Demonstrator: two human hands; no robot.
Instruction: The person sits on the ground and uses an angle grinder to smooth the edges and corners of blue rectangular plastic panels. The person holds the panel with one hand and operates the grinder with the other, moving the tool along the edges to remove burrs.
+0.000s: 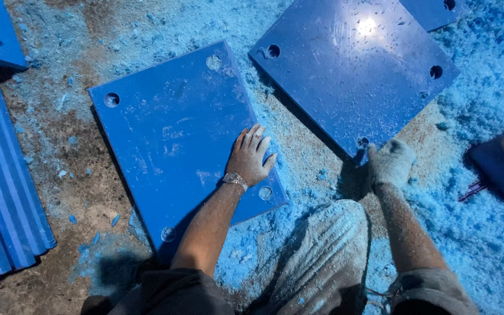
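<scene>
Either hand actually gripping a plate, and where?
Right hand grips the right blue plate at its near corner. Left hand only lies flat on the left blue plate, near its right edge.

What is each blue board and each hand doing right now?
Left hand: open, flat on the near blue board.
Right hand: dusty, at the far board's lower corner.
Near blue board: lying flat, holes in its corners.
Far blue board: lying flat, shiny.
Blue shavings: scattered over the floor.

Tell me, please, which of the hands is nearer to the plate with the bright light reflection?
Right. The right hand touches the bottom corner of that plate; the left hand lies flat on the other plate, apart from it.
</scene>
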